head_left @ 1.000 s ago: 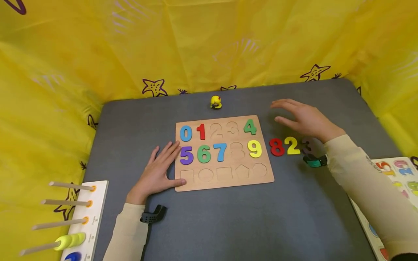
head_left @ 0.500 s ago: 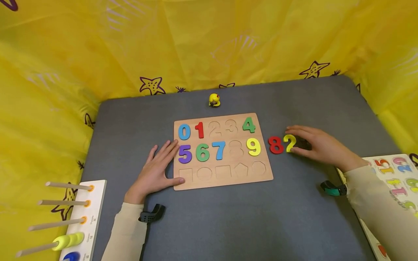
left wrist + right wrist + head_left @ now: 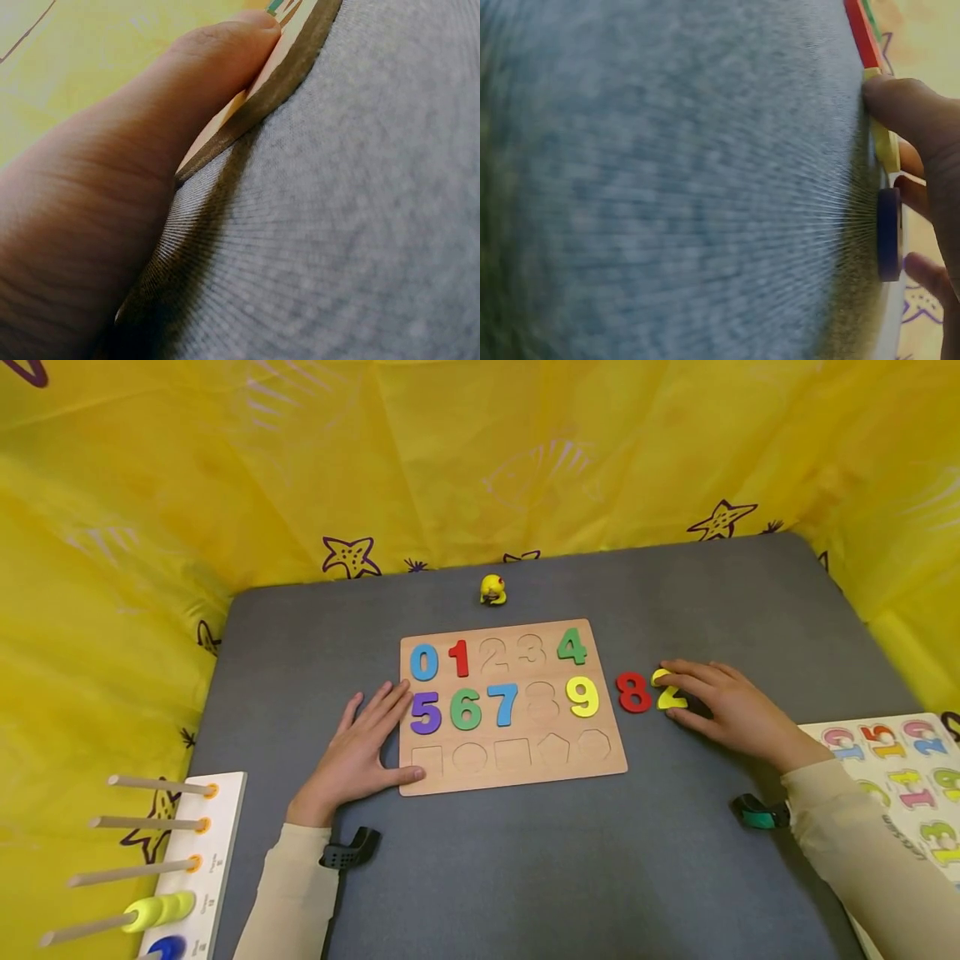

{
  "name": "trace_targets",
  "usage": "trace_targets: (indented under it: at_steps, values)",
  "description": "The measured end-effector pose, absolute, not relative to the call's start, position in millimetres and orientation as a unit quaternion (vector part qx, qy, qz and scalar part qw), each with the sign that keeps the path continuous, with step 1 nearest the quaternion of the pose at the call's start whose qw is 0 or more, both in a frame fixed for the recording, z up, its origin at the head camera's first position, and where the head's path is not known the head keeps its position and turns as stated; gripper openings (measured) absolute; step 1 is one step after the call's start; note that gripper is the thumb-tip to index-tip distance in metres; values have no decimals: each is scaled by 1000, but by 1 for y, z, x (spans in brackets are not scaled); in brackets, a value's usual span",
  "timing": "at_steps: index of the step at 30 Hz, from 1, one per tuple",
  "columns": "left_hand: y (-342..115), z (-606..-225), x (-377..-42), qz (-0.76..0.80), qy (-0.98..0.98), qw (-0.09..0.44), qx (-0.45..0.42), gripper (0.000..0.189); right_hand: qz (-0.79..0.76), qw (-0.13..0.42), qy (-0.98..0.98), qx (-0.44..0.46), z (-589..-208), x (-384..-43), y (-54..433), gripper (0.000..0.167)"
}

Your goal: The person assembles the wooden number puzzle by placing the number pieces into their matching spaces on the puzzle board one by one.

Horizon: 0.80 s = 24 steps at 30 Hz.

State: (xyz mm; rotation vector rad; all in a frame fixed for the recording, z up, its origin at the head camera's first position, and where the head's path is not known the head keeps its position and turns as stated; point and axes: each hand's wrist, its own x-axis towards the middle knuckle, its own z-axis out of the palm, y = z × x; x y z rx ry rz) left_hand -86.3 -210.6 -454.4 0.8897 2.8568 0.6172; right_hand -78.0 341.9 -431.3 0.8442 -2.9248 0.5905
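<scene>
My left hand (image 3: 358,760) rests with spread fingers on the left edge of a wooden number board (image 3: 450,781). Its thumb (image 3: 225,56) lies over the board's rim in the left wrist view. My right hand (image 3: 731,710) pinches a yellow number 2 piece (image 3: 671,699) lying right of the board, thumb at its near side and fingertips over its upper part. A red number 8 (image 3: 633,692) lies just left of it. In the right wrist view a dark purple number piece (image 3: 889,234) sits under the fingers; the hand hides it in the head view.
The board holds coloured numbers, among them a green 4 (image 3: 572,647) and a purple 5 (image 3: 425,713), and has bare outlines. A small yellow toy (image 3: 492,589) stands behind it. A peg stacker (image 3: 202,843) is at left, another number board (image 3: 885,777) at right.
My right hand has come down from above the table, back toward the right, onto the yellow number 2, its fingers now covering more of it. The left hand stays on the board.
</scene>
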Motion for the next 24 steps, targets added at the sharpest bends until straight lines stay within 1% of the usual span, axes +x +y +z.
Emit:
trace_targets:
  at_steps: [6,11,16,19,24]
  values:
    - [-212,-458,-87,203,933,37,295,116,185,36,-943,276,-431,-80,339,52]
    - [-213,-459,-88,204,931,28,301,116,199,54,-930,305,-425,-92,330,48]
    - [-211,-459,-88,204,931,30,300,116,180,22,-928,327,-418,-105,322,47]
    - [-210,-460,-88,204,931,34,301,116,189,-3,-929,319,-416,-108,325,48]
    - [-212,-459,-87,204,933,32,295,117,198,-20,-929,313,-415,-113,332,52]
